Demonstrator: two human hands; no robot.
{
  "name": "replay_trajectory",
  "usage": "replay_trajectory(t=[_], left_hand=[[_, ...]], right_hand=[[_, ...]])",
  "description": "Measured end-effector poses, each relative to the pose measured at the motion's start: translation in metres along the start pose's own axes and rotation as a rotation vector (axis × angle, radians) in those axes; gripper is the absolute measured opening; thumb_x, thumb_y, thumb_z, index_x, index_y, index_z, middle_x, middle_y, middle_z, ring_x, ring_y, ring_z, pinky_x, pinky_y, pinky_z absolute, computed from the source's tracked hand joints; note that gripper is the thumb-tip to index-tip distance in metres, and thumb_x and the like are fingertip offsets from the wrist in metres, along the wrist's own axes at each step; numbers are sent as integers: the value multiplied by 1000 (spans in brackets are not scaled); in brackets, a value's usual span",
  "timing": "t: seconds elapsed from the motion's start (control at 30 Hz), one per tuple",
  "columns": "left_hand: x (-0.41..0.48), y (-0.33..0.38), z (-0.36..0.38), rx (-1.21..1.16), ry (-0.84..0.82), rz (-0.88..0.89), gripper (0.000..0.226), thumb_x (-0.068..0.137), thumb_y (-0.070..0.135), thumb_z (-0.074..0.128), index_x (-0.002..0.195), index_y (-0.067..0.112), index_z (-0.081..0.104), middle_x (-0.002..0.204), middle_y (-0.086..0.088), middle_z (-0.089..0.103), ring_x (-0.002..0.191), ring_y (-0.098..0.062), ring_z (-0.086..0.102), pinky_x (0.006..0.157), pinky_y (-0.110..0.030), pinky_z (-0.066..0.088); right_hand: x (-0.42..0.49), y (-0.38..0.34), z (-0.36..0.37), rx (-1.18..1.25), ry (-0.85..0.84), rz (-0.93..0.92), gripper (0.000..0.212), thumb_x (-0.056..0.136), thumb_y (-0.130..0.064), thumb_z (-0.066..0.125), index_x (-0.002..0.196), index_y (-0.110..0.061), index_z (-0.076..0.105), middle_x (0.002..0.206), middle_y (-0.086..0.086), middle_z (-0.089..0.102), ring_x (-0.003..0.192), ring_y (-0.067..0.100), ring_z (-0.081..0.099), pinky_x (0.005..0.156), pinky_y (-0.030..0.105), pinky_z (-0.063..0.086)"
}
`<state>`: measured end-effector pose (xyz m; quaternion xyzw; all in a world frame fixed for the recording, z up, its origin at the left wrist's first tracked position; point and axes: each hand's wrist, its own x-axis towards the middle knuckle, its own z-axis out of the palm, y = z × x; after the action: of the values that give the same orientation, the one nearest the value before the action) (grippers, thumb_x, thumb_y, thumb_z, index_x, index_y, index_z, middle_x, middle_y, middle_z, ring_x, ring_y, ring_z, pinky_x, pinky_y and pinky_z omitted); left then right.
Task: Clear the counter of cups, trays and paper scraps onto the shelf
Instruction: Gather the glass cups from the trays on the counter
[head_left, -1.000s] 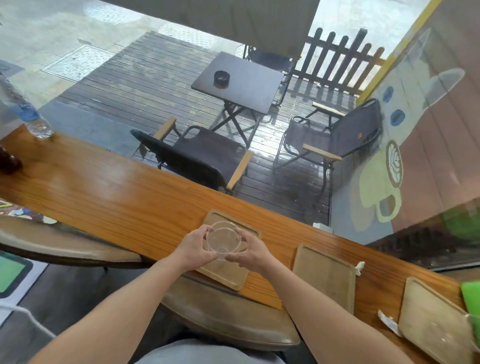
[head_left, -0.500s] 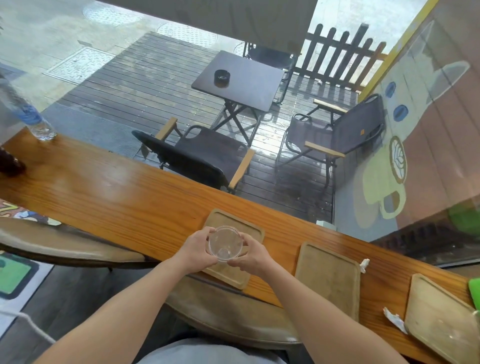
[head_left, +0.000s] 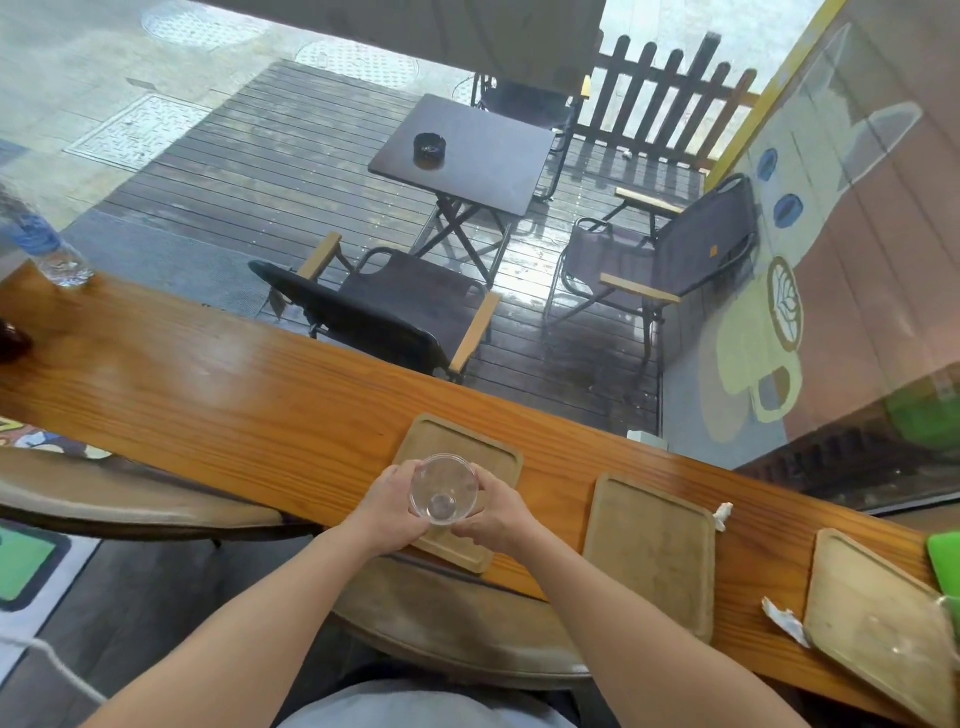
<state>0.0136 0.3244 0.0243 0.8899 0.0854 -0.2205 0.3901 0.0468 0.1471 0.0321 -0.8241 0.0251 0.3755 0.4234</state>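
Change: clear cup (head_left: 444, 488) hardly shifted, still above rounded-rectangle wooden tray (head_left: 467, 447).
Left hand (head_left: 387, 506): curled round smooth plastic wall.
Right hand (head_left: 493, 512): likewise gripping cup.
Bottle (head_left: 52, 254): blue label, wording unreadable.

Near part of tray (head_left: 457, 441) covered by left hand (head_left: 387, 512), right hand (head_left: 493, 514) and clear cup (head_left: 443, 491) gripped between them. Fingertips partly hidden behind cup wall. Whether cup base touches tray: not to be told. Rightmost tray (head_left: 872, 613) cropped at lower right corner. Green object (head_left: 943, 561) cut by right edge, kind not told. Bottle (head_left: 47, 249) blurred, upper part lost at left edge. Dark object (head_left: 13, 340) mostly cropped, not identified. Surface (head_left: 208, 395) cut off at both ends.
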Motion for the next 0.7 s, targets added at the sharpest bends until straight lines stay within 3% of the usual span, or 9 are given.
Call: replay_trajectory(t=[0.1, 0.2, 0.37, 0.47, 0.53, 0.63, 0.7], left_hand=[[-3, 2, -2, 34, -52, -43, 75, 80, 6, 71, 146, 19, 39, 132, -4, 48, 122, -21, 49, 102, -29, 42], [-1, 8, -14, 146, -85, -125, 78, 80, 3, 57, 151, 20, 30, 143, -4, 40, 123, -26, 49, 102, -38, 47], [15, 34, -42, 285, 39, -125, 54, 86, 19, 59, 137, 20, 43, 132, -2, 48, 107, -20, 52, 85, -36, 47], [24, 58, -46, 382, 117, -49, 32, 88, 27, 61, 118, 24, 50, 114, 2, 53, 98, -18, 54, 80, -35, 48], [29, 78, -40, 429, 141, 30, 23, 89, 31, 61, 108, 25, 51, 104, 4, 55, 93, -16, 56, 80, -36, 51], [33, 109, -22, 474, 122, 157, 15, 89, 32, 60, 99, 26, 51, 93, 5, 55, 85, -15, 57, 80, -39, 56], [38, 131, -2, 542, 90, 246, 13, 89, 33, 59, 97, 26, 51, 92, 5, 55, 85, -17, 58, 80, -40, 56]], right_hand=[[0, 2, -2, -61, -14, 38, 103, 74, -3, 79, 158, -20, 21, 150, 5, 41, 125, 31, 55, 101, 45, 51], [1, 5, -11, -136, -22, 65, 99, 79, 0, 73, 158, -22, 17, 147, 4, 43, 121, 26, 56, 95, 39, 55], [5, 9, -39, -175, 54, 63, 65, 86, -11, 71, 145, -18, 44, 120, 0, 57, 102, 19, 61, 81, 32, 58], [4, 10, -59, -231, 170, 26, 25, 87, -21, 67, 112, -20, 61, 106, 1, 62, 91, 18, 61, 79, 35, 58], [-3, 13, -75, -289, 254, 8, 7, 86, -25, 64, 91, -25, 58, 94, -1, 63, 82, 18, 61, 73, 38, 58], [-17, 23, -97, -373, 361, -16, 10, 88, -33, 62, 88, -25, 56, 86, -6, 59, 75, 14, 56, 63, 33, 52], [-31, 35, -112, -407, 410, -7, 14, 91, -36, 61, 96, -24, 58, 89, -5, 60, 78, 14, 57, 67, 33, 53]])
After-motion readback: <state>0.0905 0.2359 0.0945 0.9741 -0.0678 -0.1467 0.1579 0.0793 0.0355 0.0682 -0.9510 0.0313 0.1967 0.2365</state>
